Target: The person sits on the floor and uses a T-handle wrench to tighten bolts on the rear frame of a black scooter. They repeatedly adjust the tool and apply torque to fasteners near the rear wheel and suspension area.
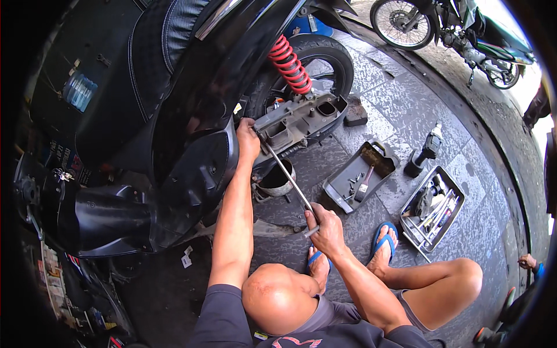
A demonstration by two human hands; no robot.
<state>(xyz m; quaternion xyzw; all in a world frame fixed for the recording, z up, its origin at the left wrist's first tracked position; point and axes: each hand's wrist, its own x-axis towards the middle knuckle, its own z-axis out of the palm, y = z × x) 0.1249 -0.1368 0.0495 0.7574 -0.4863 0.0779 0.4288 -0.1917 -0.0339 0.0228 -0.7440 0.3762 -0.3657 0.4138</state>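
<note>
A black scooter (191,127) stands at the left, with a grey engine casing (301,119) showing below its body. My right hand (328,232) is closed round the handle end of a T-handle wrench (290,178). The wrench's long shaft slants up and left to the casing's near end. There my left hand (248,139) rests against the casing beside the wrench's tip. Its fingers are curled, and what they grip is hidden. Above the casing are a red shock-absorber spring (290,65) and the rear wheel (342,64).
On the tiled floor (464,174), a dark tray (380,184) holds a brush (364,184) and small bolts. A cordless impact driver (428,149) stands near a tray of tools (460,203). Another motorcycle (458,29) is parked far right. A person's hand (528,262) shows at the right edge.
</note>
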